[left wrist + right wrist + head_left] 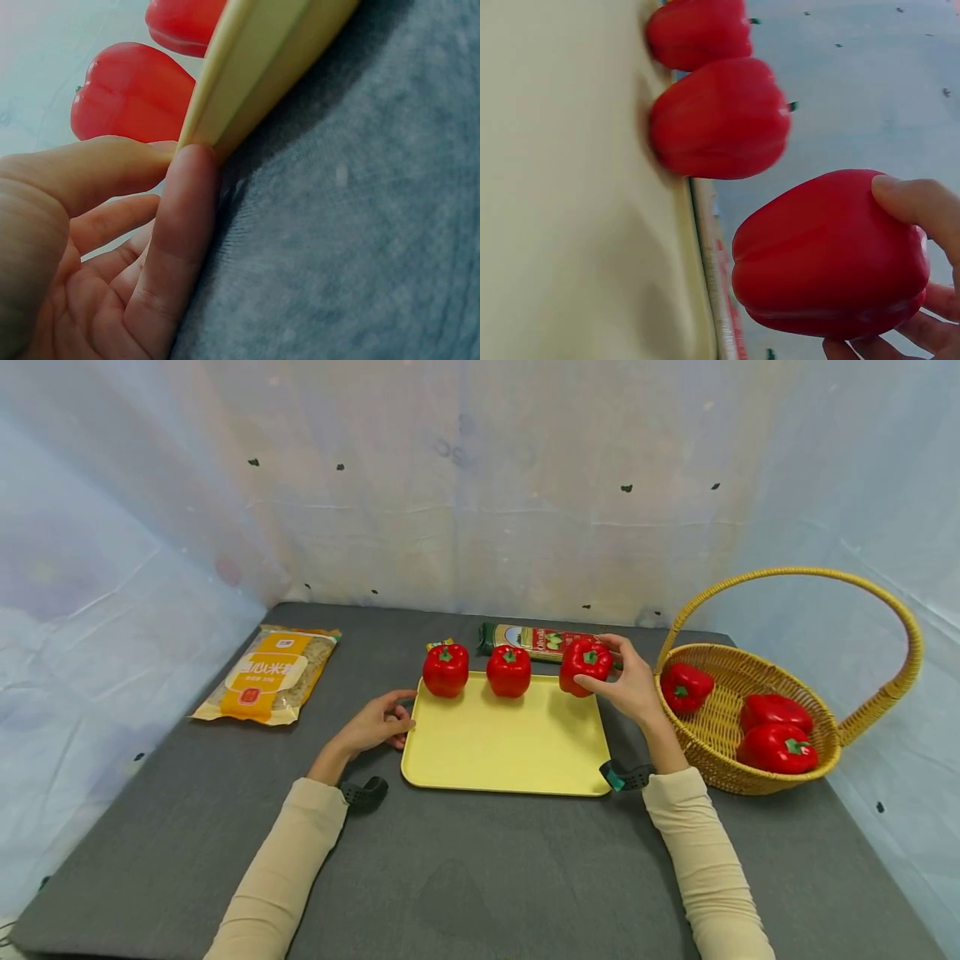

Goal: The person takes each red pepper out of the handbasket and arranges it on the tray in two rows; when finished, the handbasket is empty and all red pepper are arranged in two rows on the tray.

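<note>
A red pepper (581,668) is gripped between thumb and fingers of the right hand (632,687), raised near the far right corner of the yellow tray (506,743). The tray's left edge is pinched by the left hand (375,724). Two more peppers (509,673) are lined up along the far edge; three are held in the basket (697,752).

I faced a table (525,877) with a dark grey, fabric-like top. Pale, creased sheeting (480,543) hung behind the table and along both its sides. I could see small black marks (253,462) dotted on the sheeting. Light looked soft: warmer tint behind the table's middle, cooler blue by its left and right ends.
</note>
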The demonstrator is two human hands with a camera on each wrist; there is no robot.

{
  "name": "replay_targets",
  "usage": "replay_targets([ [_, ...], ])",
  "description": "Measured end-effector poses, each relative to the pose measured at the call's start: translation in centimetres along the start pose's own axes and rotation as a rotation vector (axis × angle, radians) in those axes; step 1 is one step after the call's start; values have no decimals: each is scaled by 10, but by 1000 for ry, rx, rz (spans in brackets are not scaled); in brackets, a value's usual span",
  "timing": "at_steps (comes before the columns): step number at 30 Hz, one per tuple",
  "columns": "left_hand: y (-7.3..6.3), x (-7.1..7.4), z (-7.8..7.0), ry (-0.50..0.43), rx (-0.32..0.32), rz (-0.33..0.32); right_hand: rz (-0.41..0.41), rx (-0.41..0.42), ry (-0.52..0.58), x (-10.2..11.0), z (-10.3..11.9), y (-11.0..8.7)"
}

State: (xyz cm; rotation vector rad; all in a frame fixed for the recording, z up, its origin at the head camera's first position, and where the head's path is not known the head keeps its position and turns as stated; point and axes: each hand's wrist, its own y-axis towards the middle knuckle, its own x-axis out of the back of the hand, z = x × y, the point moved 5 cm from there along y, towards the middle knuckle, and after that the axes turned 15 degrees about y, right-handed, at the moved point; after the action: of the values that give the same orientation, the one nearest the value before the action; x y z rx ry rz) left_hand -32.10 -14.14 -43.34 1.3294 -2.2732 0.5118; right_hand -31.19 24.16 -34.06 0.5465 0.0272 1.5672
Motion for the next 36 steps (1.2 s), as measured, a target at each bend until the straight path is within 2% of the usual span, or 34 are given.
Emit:
replay_targets([
  [3,0,0,1,9,0,-6,7,-17,-19,-2,-24,6],
  [5,3,-1,9,11,0,-15,13,-34,-25,-5,-29,7],
  [11,5,-1,12,9,4,-14,30,-66,-42,-13,-43,8],
  [23,4,-1,11,7,-4,-17,39,-51,-46,-15,-46,8],
  [36,4,-1,11,6,-13,-15,81,-70,-24,-15,-50,7],
])
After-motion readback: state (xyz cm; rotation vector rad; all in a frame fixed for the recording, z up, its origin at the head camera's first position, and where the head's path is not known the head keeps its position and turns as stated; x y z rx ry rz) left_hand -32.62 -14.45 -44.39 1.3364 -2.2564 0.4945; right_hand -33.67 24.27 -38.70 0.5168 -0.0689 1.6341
